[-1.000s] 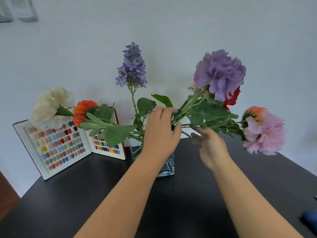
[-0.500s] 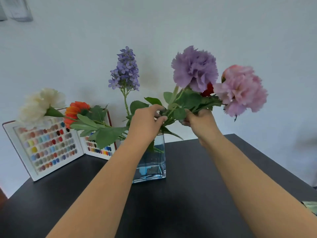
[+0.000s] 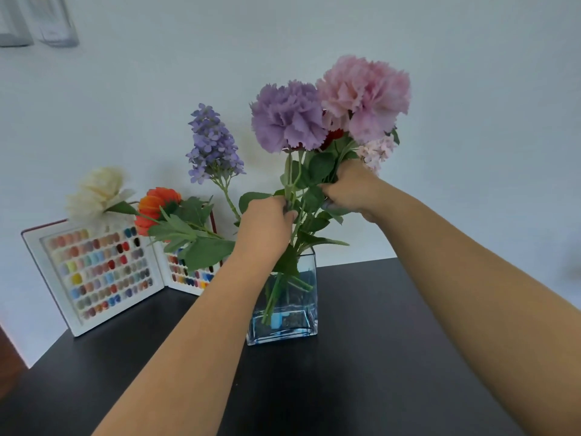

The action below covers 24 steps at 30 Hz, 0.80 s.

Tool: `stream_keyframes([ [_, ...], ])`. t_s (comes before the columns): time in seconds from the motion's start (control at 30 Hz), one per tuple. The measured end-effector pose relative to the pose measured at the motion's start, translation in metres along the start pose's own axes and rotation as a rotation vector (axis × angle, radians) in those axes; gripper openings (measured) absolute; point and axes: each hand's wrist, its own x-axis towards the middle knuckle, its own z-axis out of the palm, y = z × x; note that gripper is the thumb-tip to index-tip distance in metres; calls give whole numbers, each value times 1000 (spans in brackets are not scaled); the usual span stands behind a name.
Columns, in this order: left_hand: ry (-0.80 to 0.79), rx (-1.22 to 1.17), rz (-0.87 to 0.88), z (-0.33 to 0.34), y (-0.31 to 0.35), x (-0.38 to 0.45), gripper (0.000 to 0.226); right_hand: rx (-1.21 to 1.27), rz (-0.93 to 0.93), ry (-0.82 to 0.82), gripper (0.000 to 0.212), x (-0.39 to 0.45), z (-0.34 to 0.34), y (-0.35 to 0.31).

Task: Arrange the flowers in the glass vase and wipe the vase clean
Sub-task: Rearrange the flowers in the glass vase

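A square glass vase (image 3: 303, 313) with a blue-tinted base stands on the black table (image 3: 361, 357) and holds several flower stems. My left hand (image 3: 265, 228) pinches the stem of the purple carnation (image 3: 287, 116) just above the vase rim. My right hand (image 3: 349, 188) grips the stems under the pink carnation (image 3: 364, 92), beside a red bloom (image 3: 333, 135) and small pale pink blossoms (image 3: 375, 152). A purple lilac spike (image 3: 212, 144) rises on the left. A white flower (image 3: 99, 190) and an orange flower (image 3: 155, 204) lean far out to the left.
An open white display book of coloured nail samples (image 3: 97, 272) stands against the wall at the back left of the table. The table's left edge runs diagonally near it. A white wall lies close behind the vase.
The purple and pink carnations have swung up from leaning right to nearly upright. Both hands rose and closed together on their stems above the vase.
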Motion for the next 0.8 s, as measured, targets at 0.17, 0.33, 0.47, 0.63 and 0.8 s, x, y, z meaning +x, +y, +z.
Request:
stream_keyframes([
  [0.17,-91,77,-31,8,-8,-1,27,20,35,-16,21,4,19,10],
  [0.33,-126,131,-46,10,-13,2,29,32,54,-20,16,12,29,18],
  [0.47,-134,163,-84,11,-17,3,30,-29,78,-43,20,13,42,24],
  [0.63,-138,160,-97,9,-21,2,27,-7,96,-46,14,17,45,31],
  [0.8,-94,115,-88,10,-24,-1,29,157,66,-40,4,12,37,37],
])
